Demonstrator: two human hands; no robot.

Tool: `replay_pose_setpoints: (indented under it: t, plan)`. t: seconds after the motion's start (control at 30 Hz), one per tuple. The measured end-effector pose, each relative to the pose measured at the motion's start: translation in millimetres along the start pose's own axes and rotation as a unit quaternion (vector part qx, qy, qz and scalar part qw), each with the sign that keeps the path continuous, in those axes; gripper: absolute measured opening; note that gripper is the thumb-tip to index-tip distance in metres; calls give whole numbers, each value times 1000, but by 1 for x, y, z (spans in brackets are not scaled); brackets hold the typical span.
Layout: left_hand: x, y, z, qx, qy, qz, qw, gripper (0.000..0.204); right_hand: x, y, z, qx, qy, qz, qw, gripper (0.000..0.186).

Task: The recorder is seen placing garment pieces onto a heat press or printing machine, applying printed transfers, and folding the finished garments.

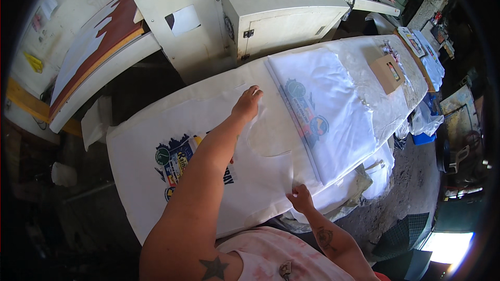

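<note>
A white cut fabric panel (260, 177) with a colourful print and a curved neckline cutout lies flat over the left part of the padded table. Reaching across it, my left hand (248, 103) has its fingers closed at the panel's far shoulder edge. At the near shoulder corner, my right hand (300, 199) pinches the fabric's edge. My left forearm covers part of the print. Just right of the panel sits a folded stack of white printed fabric (333, 99), its print showing faintly; neither hand touches it.
Behind the table (260, 80) stands a cream machine with a control box (284, 8). An open cardboard box (387, 74) rests at the table's right end. White cloth (379, 174) hangs or lies below the near edge. A board with brown covering (99, 47) is at left.
</note>
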State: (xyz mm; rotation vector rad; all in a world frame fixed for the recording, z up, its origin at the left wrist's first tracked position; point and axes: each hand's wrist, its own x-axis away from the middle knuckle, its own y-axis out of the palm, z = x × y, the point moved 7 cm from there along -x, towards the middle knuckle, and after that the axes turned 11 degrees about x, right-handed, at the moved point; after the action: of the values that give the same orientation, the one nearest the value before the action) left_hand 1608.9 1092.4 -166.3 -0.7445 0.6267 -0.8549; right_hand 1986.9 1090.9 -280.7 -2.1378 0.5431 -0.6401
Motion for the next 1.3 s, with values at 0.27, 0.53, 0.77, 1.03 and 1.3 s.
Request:
replay_pose_setpoints:
  t: [0.27, 0.53, 0.77, 1.03, 1.3]
  plan:
    - [84, 30, -42, -158, -179, -31, 971, 59, 1, -6, -8, 7, -2, -14, 1000, 30]
    - [64, 45, -33, -163, -153, -95, 970, 63, 4, -3, -3, -35, 34, -3, 999, 29]
    - [90, -3, -22, -40, -67, 46, 996, 64, -1, -11, -4, -45, 28, -14, 998, 28]
    - [379, -127, -77, -169, -266, 154, 936, 66, 1, 11, 20, -24, 25, -89, 995, 32]
    - [650, -126, -71, -161, -637, 90, 749, 70, -5, -15, 9, 12, 47, -82, 995, 26]
